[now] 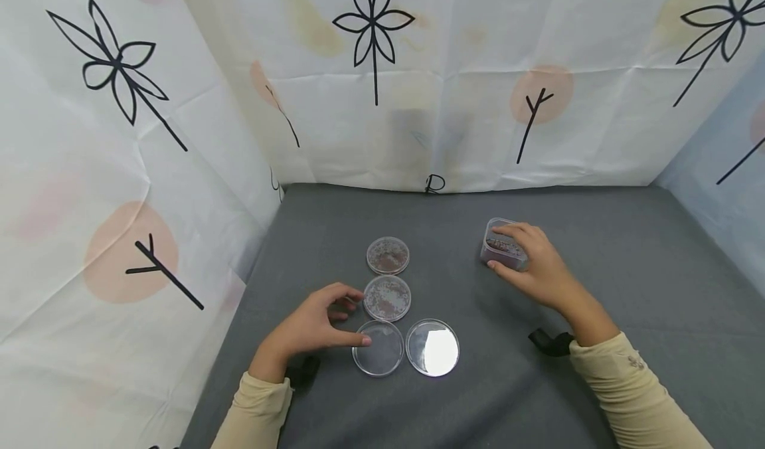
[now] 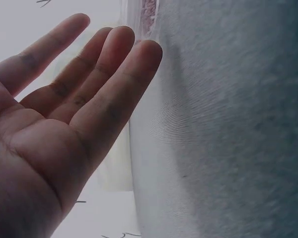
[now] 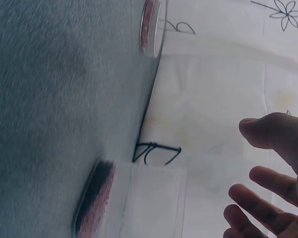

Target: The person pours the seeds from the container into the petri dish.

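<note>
In the head view, my left hand [image 1: 313, 321] hovers with parted fingers beside two covered petri dishes, the far one [image 1: 388, 256] and the nearer one [image 1: 387, 299], both holding brownish-red bits. Its thumb reaches over a clear, round dish part [image 1: 382, 362]. Another clear dish part [image 1: 421, 359] lies to the right, reflecting light. My right hand [image 1: 540, 273] is spread at a small clear plastic tub [image 1: 501, 258] of dark reddish material. In the right wrist view, a gap shows between those fingers and the tub [image 3: 97, 203]. The left wrist view shows an empty left palm [image 2: 39, 144].
A dark grey cloth [image 1: 454, 230] covers the table. White sheets [image 1: 442, 130] printed with flowers and twigs hang behind and at the sides. A black strap [image 1: 550, 343] is by the right wrist.
</note>
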The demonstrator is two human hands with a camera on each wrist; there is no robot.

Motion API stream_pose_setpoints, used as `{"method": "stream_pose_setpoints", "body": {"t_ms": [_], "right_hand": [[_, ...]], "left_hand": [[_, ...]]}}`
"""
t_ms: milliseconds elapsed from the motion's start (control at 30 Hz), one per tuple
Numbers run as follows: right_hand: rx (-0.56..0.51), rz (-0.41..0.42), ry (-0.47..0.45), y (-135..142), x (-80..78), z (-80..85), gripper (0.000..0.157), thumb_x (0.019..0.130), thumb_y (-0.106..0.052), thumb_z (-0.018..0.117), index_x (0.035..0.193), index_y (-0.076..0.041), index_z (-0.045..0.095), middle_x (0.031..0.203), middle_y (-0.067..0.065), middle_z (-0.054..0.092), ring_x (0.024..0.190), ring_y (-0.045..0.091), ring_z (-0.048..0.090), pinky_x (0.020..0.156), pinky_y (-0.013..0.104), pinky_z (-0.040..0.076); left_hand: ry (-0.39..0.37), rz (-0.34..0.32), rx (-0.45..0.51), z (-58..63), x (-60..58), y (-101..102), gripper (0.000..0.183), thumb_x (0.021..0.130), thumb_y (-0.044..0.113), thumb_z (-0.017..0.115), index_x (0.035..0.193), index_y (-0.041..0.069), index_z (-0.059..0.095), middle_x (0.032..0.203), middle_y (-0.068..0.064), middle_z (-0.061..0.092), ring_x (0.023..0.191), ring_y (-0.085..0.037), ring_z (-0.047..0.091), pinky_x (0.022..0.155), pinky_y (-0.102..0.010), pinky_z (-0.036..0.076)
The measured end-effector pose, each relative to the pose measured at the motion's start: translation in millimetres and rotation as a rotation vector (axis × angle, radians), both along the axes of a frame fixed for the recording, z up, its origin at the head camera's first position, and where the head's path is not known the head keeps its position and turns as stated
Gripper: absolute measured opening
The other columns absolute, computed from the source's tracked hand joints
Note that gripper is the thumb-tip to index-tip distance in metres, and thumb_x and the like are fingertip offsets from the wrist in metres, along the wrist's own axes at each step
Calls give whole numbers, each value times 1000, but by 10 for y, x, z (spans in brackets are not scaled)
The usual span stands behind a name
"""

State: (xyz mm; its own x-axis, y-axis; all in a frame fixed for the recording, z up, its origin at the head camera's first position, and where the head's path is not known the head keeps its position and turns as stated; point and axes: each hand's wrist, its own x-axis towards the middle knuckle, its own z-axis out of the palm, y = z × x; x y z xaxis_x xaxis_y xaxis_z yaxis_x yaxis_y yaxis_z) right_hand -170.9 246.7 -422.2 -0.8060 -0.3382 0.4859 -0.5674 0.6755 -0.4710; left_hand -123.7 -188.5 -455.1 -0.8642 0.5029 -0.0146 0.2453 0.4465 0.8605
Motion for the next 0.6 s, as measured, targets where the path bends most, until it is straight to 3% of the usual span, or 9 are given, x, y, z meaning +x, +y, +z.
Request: {"method": "stream_pose_setpoints", "body": {"t_ms": [333,600], "right_hand": [[-40,-64,4,165,3,10,61,82,-3,89,138,1,64,134,25,60,127,49,50,101,70,42],[-45,-106,-7,262,4,-25,64,81,-3,89,139,1,63,136,27,57,127,50,49,99,72,42]], "left_hand": [[-27,-58,53,-11,98,65,72,71,29,102,130,6,67,130,-12,65,115,-30,63,101,-38,64],[-44,-106,2,19,151,137,74,68,25,103,129,4,67,129,-12,65,113,-30,65,100,-34,64]]}}
